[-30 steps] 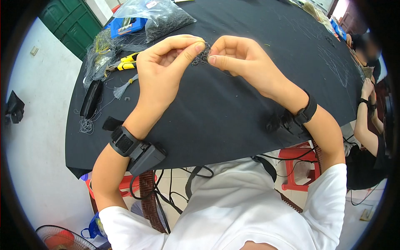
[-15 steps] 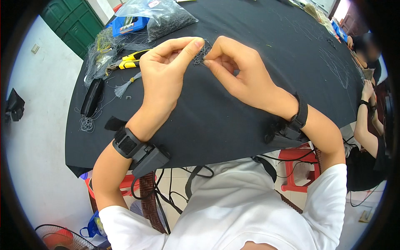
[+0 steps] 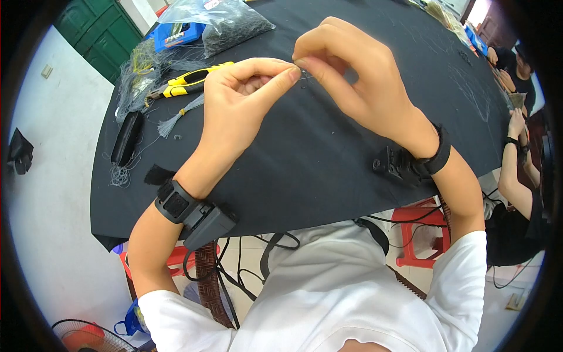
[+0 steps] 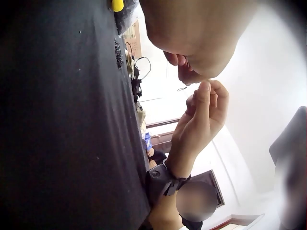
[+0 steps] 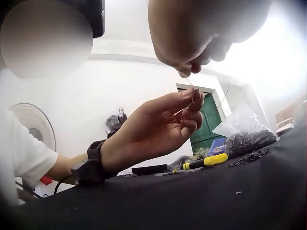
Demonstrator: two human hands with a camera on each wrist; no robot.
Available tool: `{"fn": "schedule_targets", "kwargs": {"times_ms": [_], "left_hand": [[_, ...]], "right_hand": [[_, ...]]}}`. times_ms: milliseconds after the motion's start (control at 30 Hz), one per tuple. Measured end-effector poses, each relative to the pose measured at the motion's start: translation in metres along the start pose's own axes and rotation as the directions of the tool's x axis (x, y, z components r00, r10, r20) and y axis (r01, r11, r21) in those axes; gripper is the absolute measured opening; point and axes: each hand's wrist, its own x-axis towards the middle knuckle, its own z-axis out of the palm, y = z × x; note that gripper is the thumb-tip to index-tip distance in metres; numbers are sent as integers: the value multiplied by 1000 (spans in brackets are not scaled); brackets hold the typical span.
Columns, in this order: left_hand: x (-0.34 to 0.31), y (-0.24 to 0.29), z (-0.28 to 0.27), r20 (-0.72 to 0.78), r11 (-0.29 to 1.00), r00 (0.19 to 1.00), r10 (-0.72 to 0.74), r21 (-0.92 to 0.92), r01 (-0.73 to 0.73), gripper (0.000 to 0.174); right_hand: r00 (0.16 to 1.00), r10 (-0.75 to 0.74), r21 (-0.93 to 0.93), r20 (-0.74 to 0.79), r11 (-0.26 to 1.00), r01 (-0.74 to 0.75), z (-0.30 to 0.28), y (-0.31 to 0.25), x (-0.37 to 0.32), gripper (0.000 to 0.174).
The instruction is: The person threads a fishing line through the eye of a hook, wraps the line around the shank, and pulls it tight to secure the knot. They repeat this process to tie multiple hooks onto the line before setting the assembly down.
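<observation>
Both hands are raised above the black-covered table point(image 3: 293, 176), fingertips close together. My left hand point(image 3: 237, 111) pinches a tiny dark piece point(image 5: 197, 90) between thumb and forefinger; its exact kind cannot be told. With thumb and forefinger my right hand point(image 3: 366, 79) pinches a thin line point(image 5: 188, 81), which runs down toward that piece in the right wrist view. Below the hands lies a pile of small dark pieces point(image 5: 248, 158), hidden behind the left hand in the head view.
Yellow-and-black pliers point(image 3: 186, 84), a tied bundle of grey strands point(image 3: 176, 120) and a black case point(image 3: 127, 139) lie at the left. Behind them are tangled line point(image 3: 136, 79), a blue box point(image 3: 179, 37) and a clear bag point(image 3: 237, 29) of dark pieces. Another person point(image 3: 516, 82) sits at the right.
My right hand has risen and turned, its fingertips now beside the left's. My left hand has shifted slightly right and down, covering the dark pile seen between the hands before.
</observation>
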Motion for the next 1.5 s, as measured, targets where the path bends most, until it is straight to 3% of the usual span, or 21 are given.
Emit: {"fn": "schedule_targets", "kwargs": {"times_ms": [200,400,600,800,900,1000,1100,1200,1500], "left_hand": [[-1,1,2,66,1000,998,-24,0,24,11],[-1,1,1,104,1000,995,-3,6,3,11],[-1,1,1,99,1000,995,-18,7,17,10],[-1,4,1,133,1000,991,28,7,-29,10],[-1,9,2,122,996,989,85,4,-86,11],[-1,13,0,106,987,984,146,49,-152,11],[-1,13,-1,104,972,972,213,76,-221,12],[-3,13,-4,145,959,957,251,101,-267,11],[-2,9,-6,153,939,930,334,31,-342,13]], "right_hand": [[993,107,106,-44,989,-101,2,14,-4,5],[955,289,184,64,937,-295,4,20,-9,8],[973,229,221,-17,950,-220,4,13,-7,7],[996,63,214,-60,976,-49,1,11,-4,9],[883,437,307,171,828,-469,-12,-1,1,10],[878,446,401,174,782,-477,3,14,-8,12],[771,524,505,362,584,-635,-7,2,-4,15],[732,527,533,431,506,-678,-6,3,-7,15],[713,521,569,470,438,-696,-4,0,-6,17]]}}
